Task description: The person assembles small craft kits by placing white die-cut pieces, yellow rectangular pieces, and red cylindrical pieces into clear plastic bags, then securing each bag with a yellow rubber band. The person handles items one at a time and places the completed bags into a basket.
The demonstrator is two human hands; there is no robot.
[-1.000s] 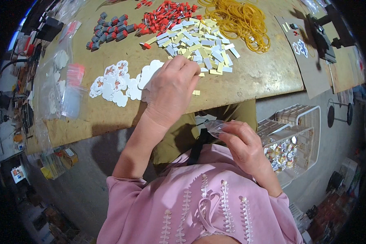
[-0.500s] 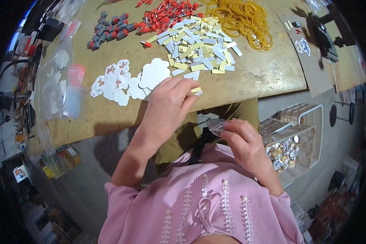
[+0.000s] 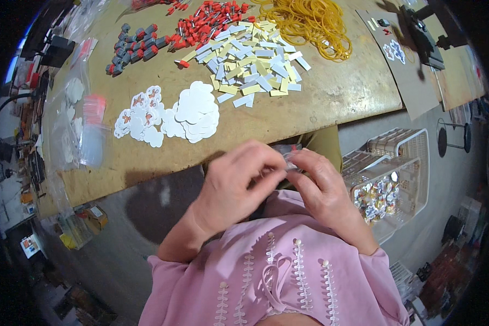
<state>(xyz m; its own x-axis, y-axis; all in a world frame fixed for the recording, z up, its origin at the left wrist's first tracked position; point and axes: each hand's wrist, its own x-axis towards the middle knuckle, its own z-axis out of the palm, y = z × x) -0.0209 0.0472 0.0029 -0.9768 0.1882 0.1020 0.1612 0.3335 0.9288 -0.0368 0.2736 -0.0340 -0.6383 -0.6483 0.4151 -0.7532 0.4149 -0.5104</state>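
My two hands meet over my lap, just in front of the table's near edge. In my right hand [image 3: 326, 182] a small clear plastic bag [image 3: 289, 160] is pinched between thumb and fingers. My left hand [image 3: 239, 182] is closed at the bag's side, its fingertips against or just at it; what it holds is hidden behind the fingers. On the table beyond lie a pile of pale yellow and bluish-white strips [image 3: 258, 62] and white cloud-shaped cards [image 3: 195, 111]. Smaller cards with a brown bear print [image 3: 141, 117] lie to their left.
Farther back are grey blocks with red ends [image 3: 138, 48], red-capped metal-tipped pieces [image 3: 212, 24] and yellow rubber bands [image 3: 309, 24]. Plastic bags [image 3: 92, 144] lie at the table's left. A crate [image 3: 413, 179] holding filled packets stands at right below the table [image 3: 342, 103].
My left hand has come back from the table edge, where it pinched a yellow and a whitish strip, to the bag. My right hand has moved slightly left and up with the bag.
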